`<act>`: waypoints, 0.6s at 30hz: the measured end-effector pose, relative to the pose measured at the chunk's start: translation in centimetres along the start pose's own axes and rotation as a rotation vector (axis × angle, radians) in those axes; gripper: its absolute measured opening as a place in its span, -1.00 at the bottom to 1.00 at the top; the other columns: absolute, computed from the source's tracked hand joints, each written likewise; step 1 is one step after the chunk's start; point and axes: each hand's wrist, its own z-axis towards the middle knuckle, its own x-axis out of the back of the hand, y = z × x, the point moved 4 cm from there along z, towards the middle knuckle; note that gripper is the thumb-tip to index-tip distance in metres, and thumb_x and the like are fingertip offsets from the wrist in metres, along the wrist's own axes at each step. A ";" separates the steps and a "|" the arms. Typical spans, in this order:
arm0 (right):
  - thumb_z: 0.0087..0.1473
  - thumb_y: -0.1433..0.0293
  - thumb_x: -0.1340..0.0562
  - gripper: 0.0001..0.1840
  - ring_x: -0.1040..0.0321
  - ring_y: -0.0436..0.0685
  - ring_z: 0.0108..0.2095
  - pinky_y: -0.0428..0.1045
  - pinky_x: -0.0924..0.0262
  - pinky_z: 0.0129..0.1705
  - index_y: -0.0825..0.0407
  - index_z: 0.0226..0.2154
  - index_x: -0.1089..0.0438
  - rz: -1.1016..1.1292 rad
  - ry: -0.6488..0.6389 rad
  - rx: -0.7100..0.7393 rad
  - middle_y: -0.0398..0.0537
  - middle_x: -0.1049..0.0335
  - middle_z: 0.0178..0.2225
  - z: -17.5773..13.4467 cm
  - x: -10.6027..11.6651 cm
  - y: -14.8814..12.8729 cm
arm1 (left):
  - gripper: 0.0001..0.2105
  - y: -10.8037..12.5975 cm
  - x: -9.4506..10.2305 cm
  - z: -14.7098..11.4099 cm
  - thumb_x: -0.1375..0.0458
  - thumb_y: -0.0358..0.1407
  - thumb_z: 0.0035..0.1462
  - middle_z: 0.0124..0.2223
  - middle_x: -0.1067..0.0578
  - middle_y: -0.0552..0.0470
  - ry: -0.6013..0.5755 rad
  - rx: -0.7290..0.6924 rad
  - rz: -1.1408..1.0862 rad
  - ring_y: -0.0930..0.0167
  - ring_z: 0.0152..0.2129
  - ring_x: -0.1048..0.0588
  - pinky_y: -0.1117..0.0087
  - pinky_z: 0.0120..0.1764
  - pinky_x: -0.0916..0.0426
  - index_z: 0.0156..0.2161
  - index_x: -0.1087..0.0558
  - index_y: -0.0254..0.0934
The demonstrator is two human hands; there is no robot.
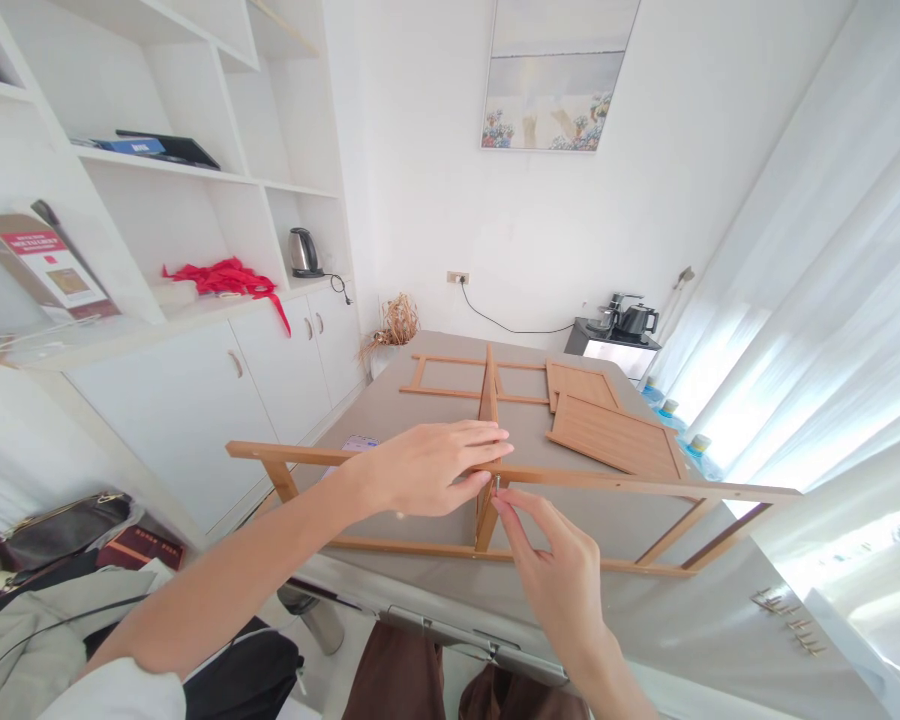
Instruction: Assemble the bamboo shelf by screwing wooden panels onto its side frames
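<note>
A long wooden frame [615, 481] stands on edge along the near side of the table, with a wooden panel [489, 390] meeting its middle at a right angle. My left hand [431, 465] grips the frame at this joint, fingers over the top rail and thumb below. Just right of the joint, my right hand [559, 555] pinches a small metal screw [497, 483] between thumb and finger, against the rail. The screw's tip is too small to make out. A second wooden frame [450, 359] lies beyond the joint.
Two wooden panels [619, 435] lie on the grey table [390, 415] at the right. Several screws [787, 620] rest near its right edge. A printed sheet [360, 443] lies behind my left arm. Water bottles [697, 450] stand by the curtain, and shelves [157, 170] line the left wall.
</note>
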 end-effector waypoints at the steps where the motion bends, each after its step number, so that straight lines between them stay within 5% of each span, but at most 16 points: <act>1: 0.27 0.34 -0.17 -0.81 -0.51 0.07 -0.29 -0.11 -0.42 -0.33 -0.06 -0.21 -0.52 -0.001 0.005 -0.003 -0.07 -0.57 -0.27 0.0 0.0 0.0 | -0.58 0.0 0.0 0.0 0.09 -0.24 0.37 0.34 -0.23 0.10 -0.004 -0.001 -0.006 0.39 0.29 -0.19 0.32 0.32 -0.09 0.30 -0.21 -0.11; 9: 0.26 0.32 -0.18 -0.82 -0.51 0.06 -0.30 -0.16 -0.36 -0.43 -0.08 -0.21 -0.52 0.001 0.009 -0.064 -0.11 -0.58 -0.26 -0.2 -0.2 -0.1 | -0.57 -0.2 0.0 0.0 0.12 -0.25 0.38 0.35 -0.22 0.06 0.003 0.000 -0.058 0.38 0.29 -0.19 0.29 0.32 -0.08 0.30 -0.20 -0.13; 18: 0.26 0.31 -0.17 -0.81 -0.52 0.05 -0.32 -0.17 -0.31 -0.51 -0.08 -0.22 -0.53 -0.025 0.022 -0.068 -0.11 -0.59 -0.26 -0.2 -0.3 -0.8 | -0.52 -1.7 0.9 1.3 0.16 -0.41 0.30 0.32 -0.26 0.11 -0.151 -0.017 -0.174 0.37 0.26 -0.21 0.29 0.27 -0.16 0.24 -0.32 -0.06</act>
